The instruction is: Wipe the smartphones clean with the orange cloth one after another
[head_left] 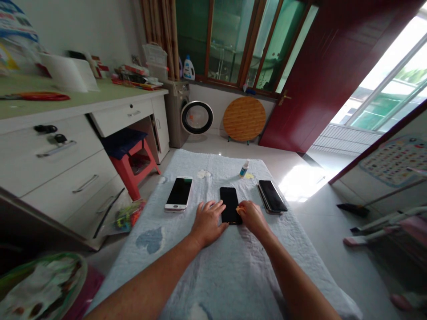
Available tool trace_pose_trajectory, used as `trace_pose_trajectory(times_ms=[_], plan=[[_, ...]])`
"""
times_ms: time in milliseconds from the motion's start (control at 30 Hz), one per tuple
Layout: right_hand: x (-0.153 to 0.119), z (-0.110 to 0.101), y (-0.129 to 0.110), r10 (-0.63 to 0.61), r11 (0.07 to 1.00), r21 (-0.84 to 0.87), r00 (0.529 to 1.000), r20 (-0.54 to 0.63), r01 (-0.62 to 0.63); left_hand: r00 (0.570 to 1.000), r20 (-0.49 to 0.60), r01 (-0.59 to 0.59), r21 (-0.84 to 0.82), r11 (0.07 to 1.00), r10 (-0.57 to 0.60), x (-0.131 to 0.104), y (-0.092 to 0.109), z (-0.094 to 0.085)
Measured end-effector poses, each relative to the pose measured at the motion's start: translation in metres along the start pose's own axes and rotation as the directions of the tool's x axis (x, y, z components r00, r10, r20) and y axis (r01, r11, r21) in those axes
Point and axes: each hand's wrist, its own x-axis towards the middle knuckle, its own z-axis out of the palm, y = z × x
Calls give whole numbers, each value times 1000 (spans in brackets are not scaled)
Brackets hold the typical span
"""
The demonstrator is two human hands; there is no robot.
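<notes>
A black phone (230, 202) lies face up on the cloth-covered table (207, 173), between my two hands. My left hand (208, 222) rests with fingers spread at the phone's left side, fingertips on its edge. At its right edge my right hand (252, 217) is closed, pinching a small orange cloth (238, 210) against the screen. A white-framed phone (179, 193) lies to the left, apparently on top of another. Over on the right is a stack with a black phone (272, 196) uppermost. A small spray bottle (244, 169) stands near the far edge.
A desk (126, 100) with drawers runs along the left, with a red stool (131, 162) beside it. At the lower left sits a bin (78, 284). A washing machine (176, 115) and a round wooden tabletop (244, 119) are beyond the table.
</notes>
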Motion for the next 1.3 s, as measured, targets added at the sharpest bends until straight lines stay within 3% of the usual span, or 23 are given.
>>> trace_pose_trajectory(times_ms=[400, 733, 967, 1300], plan=[[90, 8, 0, -3, 995, -103, 1000, -12, 2, 1000, -3, -8, -18, 1000, 8, 0, 1, -2], [126, 13, -17, -117, 972, -184, 980, 163, 147, 1000, -27, -14, -8, 1000, 13, -1, -1, 2], [135, 21, -42, -246, 919, -237, 929, 277, 314, 999, -46, -19, 7, 1000, 19, -3, -3, 7], [110, 15, -50, -420, 828, -249, 850, 319, 503, 996, -89, -7, 37, 999, 11, -3, -2, 11]])
